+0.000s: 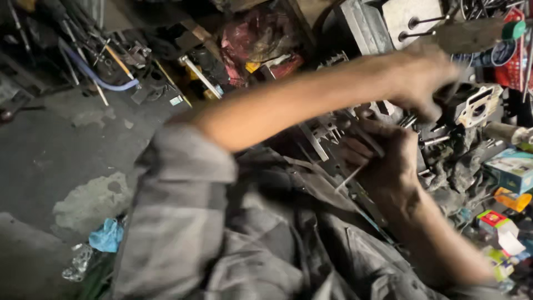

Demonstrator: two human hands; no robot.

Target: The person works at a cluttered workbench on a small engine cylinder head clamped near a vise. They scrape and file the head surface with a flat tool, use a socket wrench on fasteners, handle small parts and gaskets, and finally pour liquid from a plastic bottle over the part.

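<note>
My left arm reaches across from a grey sleeve at the lower left to the upper right. My left hand [422, 80] is blurred, with its fingers curled on a dark metal part [447, 97] beside a grey engine block [477, 105] that has a pale gasket face. Below it, my right hand [386, 164] is closed around a thin metal rod [350, 178] that points down to the left. Both hands hover over a heap of dark, greasy engine parts [449, 161]. Motion blur hides what the rod's tip touches.
Small cardboard boxes [513, 169] and a red and green box [491, 219] lie at the right edge. Rods, hand tools and a blue hose [105, 83] are piled at the top left beside a red bag [261, 39]. A blue rag [105, 236] lies on the grey floor.
</note>
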